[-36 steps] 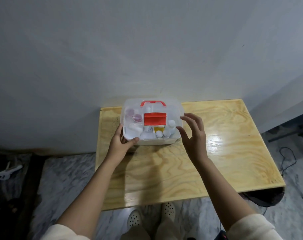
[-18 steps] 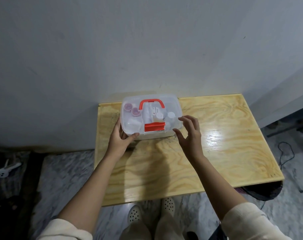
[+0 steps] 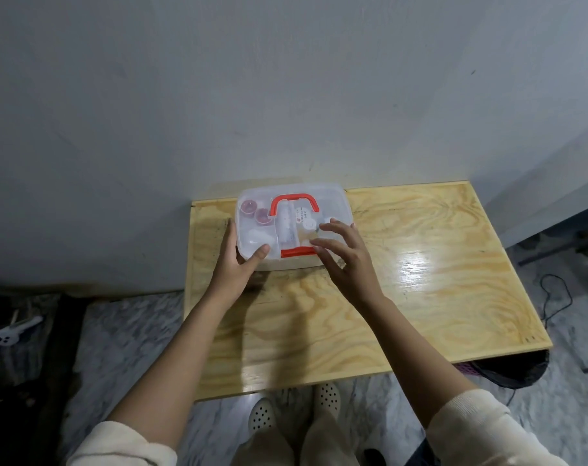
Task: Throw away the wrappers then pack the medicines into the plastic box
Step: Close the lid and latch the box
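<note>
The clear plastic box (image 3: pixel 333 200) lies at the back of the wooden table (image 3: pixel 437 264), against the wall. Its lid is down, with a red handle (image 3: pixel 294 198) on top and a red latch (image 3: pixel 297 252) at the front. Through the lid I see several medicine bottles and small pink-capped jars (image 3: pixel 254 211). My left hand (image 3: pixel 237 264) grips the box's left front corner, thumb on the lid. My right hand (image 3: pixel 346 260) rests with spread fingers on the lid's right front part. No loose wrappers are visible.
A dark bag or bin (image 3: pixel 511 369) sits under the table's right front corner. A cable (image 3: pixel 554 297) lies on the marble floor at the right. A white object (image 3: pixel 15 331) lies on the floor at the far left. My feet (image 3: pixel 294 405) stand at the table's front edge.
The lid has come down onto the box, its red latch now at the front. My right hand moved from beside the box onto the lid. The left hand stayed at the corner.
</note>
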Demonstrator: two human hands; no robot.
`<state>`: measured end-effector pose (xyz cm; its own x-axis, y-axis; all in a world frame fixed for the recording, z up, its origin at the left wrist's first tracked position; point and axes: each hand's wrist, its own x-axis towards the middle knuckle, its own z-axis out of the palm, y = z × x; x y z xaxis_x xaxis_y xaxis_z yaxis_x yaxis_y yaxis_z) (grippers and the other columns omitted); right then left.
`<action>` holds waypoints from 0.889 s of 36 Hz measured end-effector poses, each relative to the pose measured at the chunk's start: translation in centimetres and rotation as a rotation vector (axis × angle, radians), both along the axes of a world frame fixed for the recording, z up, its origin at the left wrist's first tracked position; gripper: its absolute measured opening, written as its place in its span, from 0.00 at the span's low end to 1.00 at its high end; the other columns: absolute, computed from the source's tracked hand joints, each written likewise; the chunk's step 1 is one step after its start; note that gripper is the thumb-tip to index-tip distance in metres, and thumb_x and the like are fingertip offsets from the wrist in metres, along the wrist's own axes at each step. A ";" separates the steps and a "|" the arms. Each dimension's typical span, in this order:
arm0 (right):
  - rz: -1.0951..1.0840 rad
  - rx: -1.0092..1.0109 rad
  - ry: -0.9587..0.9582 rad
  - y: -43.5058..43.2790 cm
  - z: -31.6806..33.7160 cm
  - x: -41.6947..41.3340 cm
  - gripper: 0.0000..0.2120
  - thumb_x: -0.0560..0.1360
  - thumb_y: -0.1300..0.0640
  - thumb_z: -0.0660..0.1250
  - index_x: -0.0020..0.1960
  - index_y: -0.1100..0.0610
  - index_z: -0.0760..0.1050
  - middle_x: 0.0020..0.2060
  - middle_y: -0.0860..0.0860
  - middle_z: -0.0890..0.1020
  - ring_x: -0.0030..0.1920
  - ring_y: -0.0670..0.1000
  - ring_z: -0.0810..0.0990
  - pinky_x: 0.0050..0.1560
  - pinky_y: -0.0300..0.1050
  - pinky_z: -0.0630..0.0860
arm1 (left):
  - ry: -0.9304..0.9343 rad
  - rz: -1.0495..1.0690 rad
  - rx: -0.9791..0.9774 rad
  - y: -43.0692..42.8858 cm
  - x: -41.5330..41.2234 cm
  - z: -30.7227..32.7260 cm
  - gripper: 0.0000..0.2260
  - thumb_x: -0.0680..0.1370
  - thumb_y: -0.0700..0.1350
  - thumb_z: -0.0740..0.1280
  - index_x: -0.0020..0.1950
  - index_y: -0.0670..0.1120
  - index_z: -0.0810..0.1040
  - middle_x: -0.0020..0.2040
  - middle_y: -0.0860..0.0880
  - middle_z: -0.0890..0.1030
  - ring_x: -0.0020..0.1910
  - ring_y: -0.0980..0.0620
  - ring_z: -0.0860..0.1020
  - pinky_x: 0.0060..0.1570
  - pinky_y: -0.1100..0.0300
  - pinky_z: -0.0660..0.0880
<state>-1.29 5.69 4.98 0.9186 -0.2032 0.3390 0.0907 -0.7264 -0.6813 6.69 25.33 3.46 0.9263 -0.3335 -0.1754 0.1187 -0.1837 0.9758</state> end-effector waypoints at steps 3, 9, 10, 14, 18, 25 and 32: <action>0.023 0.014 0.010 -0.2 -0.2 -0.3 0.11 0.75 0.49 0.62 0.49 0.52 0.81 0.58 0.54 0.79 0.66 0.52 0.70 0.72 0.50 0.55 | 0.010 0.001 0.008 0.1 0.2 0.0 0.37 0.75 0.50 0.70 0.78 0.54 0.52 0.70 0.62 0.65 0.69 0.61 0.65 0.68 0.62 0.63; 0.037 -0.057 0.020 -0.5 -0.2 -0.2 0.13 0.73 0.47 0.65 0.50 0.55 0.79 0.60 0.55 0.78 0.66 0.54 0.71 0.70 0.50 0.57 | 0.012 -0.015 0.037 0.4 0.6 -0.1 0.40 0.70 0.60 0.72 0.76 0.57 0.56 0.74 0.58 0.67 0.72 0.57 0.66 0.72 0.49 0.64; 0.031 -0.094 0.024 -0.6 -0.3 0.0 0.14 0.73 0.47 0.66 0.53 0.55 0.78 0.60 0.55 0.78 0.66 0.54 0.72 0.69 0.49 0.59 | 0.011 -0.019 0.043 0.5 0.7 0.0 0.40 0.69 0.61 0.72 0.76 0.58 0.57 0.73 0.57 0.67 0.72 0.57 0.66 0.72 0.48 0.64; 0.034 -0.235 0.114 -0.7 -0.3 0.8 0.26 0.71 0.43 0.68 0.65 0.51 0.70 0.67 0.52 0.73 0.70 0.53 0.67 0.72 0.52 0.57 | 0.007 -0.023 0.054 0.6 0.8 -0.1 0.40 0.69 0.64 0.72 0.76 0.59 0.57 0.74 0.56 0.67 0.73 0.54 0.65 0.71 0.45 0.64; 0.067 -0.416 0.202 -0.5 0.1 1.6 0.33 0.71 0.38 0.64 0.72 0.49 0.62 0.73 0.52 0.64 0.75 0.54 0.56 0.73 0.52 0.43 | 0.000 -0.023 0.057 0.5 0.8 -0.1 0.39 0.69 0.64 0.72 0.75 0.60 0.58 0.73 0.56 0.68 0.73 0.54 0.66 0.71 0.44 0.65; 0.042 -0.500 0.227 -0.4 -0.5 2.0 0.34 0.72 0.36 0.62 0.73 0.48 0.58 0.75 0.51 0.61 0.76 0.54 0.53 0.73 0.52 0.42 | -0.012 -0.021 0.035 0.2 0.5 -0.1 0.37 0.70 0.61 0.71 0.75 0.58 0.59 0.72 0.56 0.70 0.70 0.55 0.69 0.70 0.46 0.68; 0.028 -0.517 0.194 -0.1 -0.8 1.9 0.33 0.72 0.41 0.65 0.72 0.51 0.61 0.73 0.54 0.65 0.74 0.57 0.58 0.73 0.55 0.45 | -0.028 -0.015 0.016 0.0 0.2 0.1 0.35 0.71 0.57 0.70 0.75 0.56 0.59 0.71 0.56 0.70 0.69 0.56 0.69 0.69 0.48 0.68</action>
<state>0.60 5.63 4.23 0.9768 -0.0295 0.2122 0.0234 -0.9698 -0.2427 6.90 25.33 3.56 0.9257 -0.3449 -0.1550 0.0885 -0.2007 0.9756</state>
